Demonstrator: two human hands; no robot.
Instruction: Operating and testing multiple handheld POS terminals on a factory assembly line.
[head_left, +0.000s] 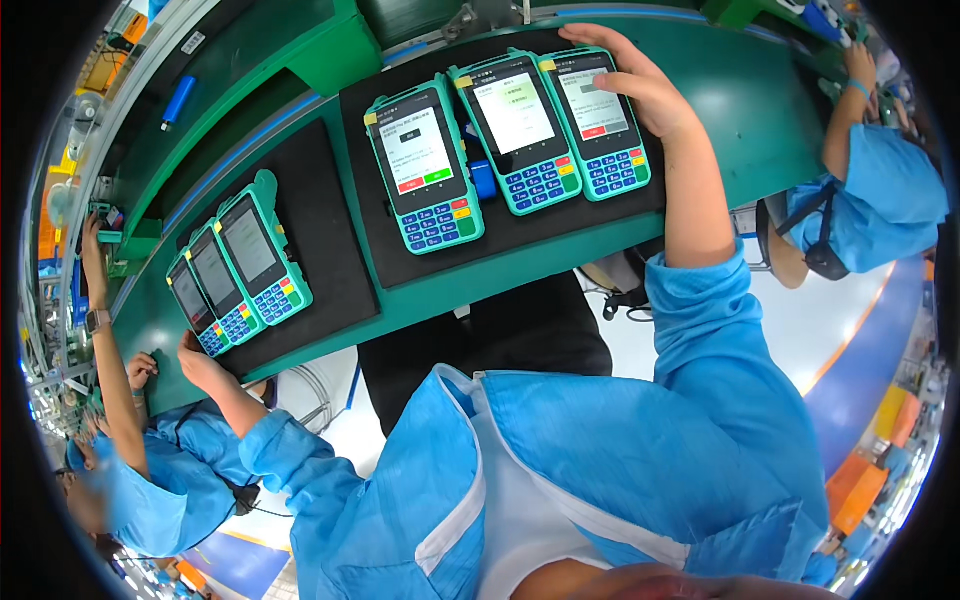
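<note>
My right hand is at the upper right corner of a teal payment terminal. Its fingers curl over the top edge, and the thumb lies across the lit screen. To its left, a second payment terminal and a third payment terminal lie face up with screens lit. My left hand rests against the lower end of the outermost payment terminal in the left group; its fingers are mostly hidden. Beside that one are a middle payment terminal and a larger-looking payment terminal, their screens dimmer.
Black mats lie under both groups on the green bench. A green bracket rises behind, near a blue marker-like object. A blue item sits between terminals. Co-workers in blue sit at left and right.
</note>
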